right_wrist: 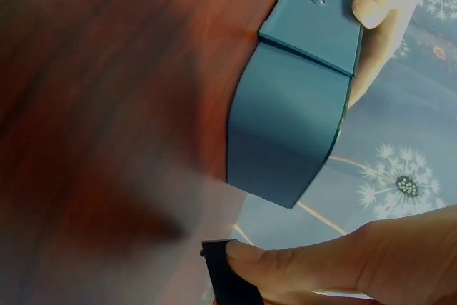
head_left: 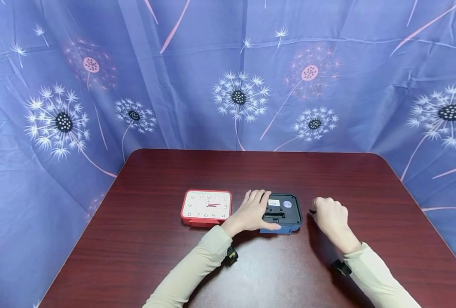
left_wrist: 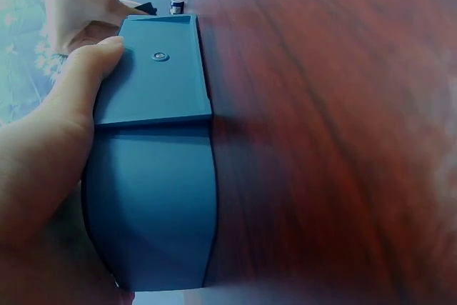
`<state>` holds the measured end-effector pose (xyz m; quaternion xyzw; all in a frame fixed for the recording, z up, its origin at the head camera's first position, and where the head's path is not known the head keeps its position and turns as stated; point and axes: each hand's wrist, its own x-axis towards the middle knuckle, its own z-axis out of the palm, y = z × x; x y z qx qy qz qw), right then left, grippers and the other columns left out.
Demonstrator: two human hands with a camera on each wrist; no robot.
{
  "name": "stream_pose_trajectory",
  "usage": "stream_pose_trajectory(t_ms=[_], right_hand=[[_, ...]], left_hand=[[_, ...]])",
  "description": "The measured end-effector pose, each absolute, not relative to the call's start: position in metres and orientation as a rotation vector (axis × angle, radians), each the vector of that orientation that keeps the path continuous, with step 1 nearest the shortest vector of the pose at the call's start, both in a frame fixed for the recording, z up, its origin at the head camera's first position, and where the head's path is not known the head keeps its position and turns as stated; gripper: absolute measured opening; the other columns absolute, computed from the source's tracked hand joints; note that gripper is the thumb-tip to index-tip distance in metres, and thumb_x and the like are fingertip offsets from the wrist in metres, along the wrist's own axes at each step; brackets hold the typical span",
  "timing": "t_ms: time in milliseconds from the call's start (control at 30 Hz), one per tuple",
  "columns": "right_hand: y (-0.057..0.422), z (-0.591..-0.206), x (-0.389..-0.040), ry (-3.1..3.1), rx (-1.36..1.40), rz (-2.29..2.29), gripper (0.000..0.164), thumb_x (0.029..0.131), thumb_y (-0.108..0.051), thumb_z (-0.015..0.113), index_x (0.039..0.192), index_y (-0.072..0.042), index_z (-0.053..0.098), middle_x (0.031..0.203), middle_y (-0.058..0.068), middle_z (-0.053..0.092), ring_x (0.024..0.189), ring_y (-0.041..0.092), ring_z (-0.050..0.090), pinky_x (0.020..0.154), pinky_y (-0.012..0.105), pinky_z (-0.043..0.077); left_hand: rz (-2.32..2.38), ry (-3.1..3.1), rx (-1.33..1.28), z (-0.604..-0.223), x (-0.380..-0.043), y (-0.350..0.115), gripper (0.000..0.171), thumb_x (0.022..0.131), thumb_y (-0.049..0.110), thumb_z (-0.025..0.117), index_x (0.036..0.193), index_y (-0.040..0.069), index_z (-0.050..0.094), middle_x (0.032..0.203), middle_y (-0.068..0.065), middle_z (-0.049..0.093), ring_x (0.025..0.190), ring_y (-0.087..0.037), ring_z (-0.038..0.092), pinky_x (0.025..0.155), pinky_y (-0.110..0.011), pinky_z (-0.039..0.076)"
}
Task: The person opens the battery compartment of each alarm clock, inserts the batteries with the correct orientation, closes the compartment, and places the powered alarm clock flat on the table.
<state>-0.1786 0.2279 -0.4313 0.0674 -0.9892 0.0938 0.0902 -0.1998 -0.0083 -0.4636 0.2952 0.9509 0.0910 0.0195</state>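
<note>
A blue alarm clock (head_left: 293,214) lies face down, its black back up with a slot-like battery compartment (head_left: 275,215) showing uncovered. My left hand (head_left: 252,214) grips the clock's left part, thumb at the near edge and fingers across the back toward the far side. In the left wrist view the thumb presses beside the blue base plate (left_wrist: 153,80). Right of the clock, my right hand (head_left: 331,216) pinches a small black plastic cover (right_wrist: 230,276) between thumb and curled fingers. The clock's left end is hidden under my left hand.
A red alarm clock (head_left: 206,205) with a white dial stands tilted back, just left of my left hand. A small battery (left_wrist: 176,7) shows on the table beyond the blue clock in the left wrist view. A patterned blue curtain (head_left: 197,85) surrounds the dark red table (head_left: 154,171).
</note>
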Motion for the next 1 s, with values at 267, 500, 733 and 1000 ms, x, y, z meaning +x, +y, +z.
stream_pose_trajectory(t_ms=[267,500,733,1000], right_hand=[[0.2233,-0.4376,-0.1792,-2.980,0.248,0.256,0.019,0.068,0.005,0.062,0.060,-0.011,0.056,0.063,0.019,0.062,0.055,0.043,0.059,0.039,0.049,0.040],[0.2240,-0.4402,-0.1786,-3.085,0.251,0.316,0.028,0.060,-0.002,0.079,0.063,-0.012,0.053,0.064,0.012,0.062,0.059,0.042,0.061,0.042,0.048,0.043],[0.2246,-0.4398,-0.1779,-3.105,0.242,0.336,0.025,0.062,-0.007,0.080,0.069,-0.010,0.057,0.068,0.015,0.063,0.062,0.044,0.061,0.046,0.050,0.044],[0.2283,-0.4352,-0.1784,-3.101,0.256,0.385,0.022,0.069,-0.021,0.083,0.072,-0.011,0.064,0.069,0.012,0.066,0.060,0.038,0.062,0.045,0.047,0.044]], left_hand=[[0.297,2.959,0.926,-0.4638,-0.1998,-0.0085,0.103,0.077,0.073,0.060,0.149,0.007,0.028,0.149,-0.012,0.037,0.139,-0.027,0.033,0.118,-0.048,0.022],[0.310,2.959,0.932,-0.4647,-0.1999,-0.0098,0.103,0.077,0.073,0.060,0.150,0.007,0.028,0.149,-0.012,0.037,0.139,-0.027,0.033,0.118,-0.048,0.022],[0.306,2.962,0.931,-0.4655,-0.2000,-0.0102,0.104,0.077,0.073,0.060,0.150,0.007,0.028,0.149,-0.012,0.037,0.139,-0.027,0.032,0.118,-0.048,0.022],[0.316,2.960,0.927,-0.4644,-0.1989,-0.0095,0.104,0.077,0.073,0.061,0.150,0.007,0.027,0.149,-0.011,0.037,0.139,-0.027,0.032,0.118,-0.048,0.022]])
